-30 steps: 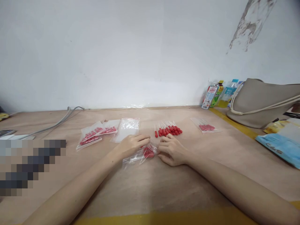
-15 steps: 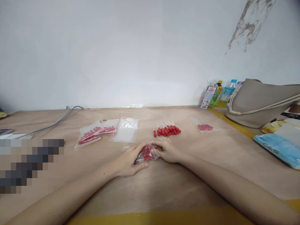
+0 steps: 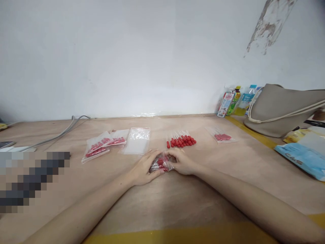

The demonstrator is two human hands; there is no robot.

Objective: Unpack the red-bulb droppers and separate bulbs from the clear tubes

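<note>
while the right hand (image 3: 182,162) pinches the likely slippery clear bag (image 3: 162,165), left hand (image 3: 144,170) spread around it, edges seem surest.

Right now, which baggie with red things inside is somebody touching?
The clear plastic bag nearest the person, between the left hand and right hand. The others lie untouched farther back: overlapping bags at left, a lone bag at right.

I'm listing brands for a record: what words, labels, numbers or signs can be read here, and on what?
"C&S": on the blue packet at the right.
White-labelled container: print too small to read.
Green-labelled bottle: too small and blurred.
Blue-capped bottle: label too blurred.
Held clear bag: no readable text.
</note>
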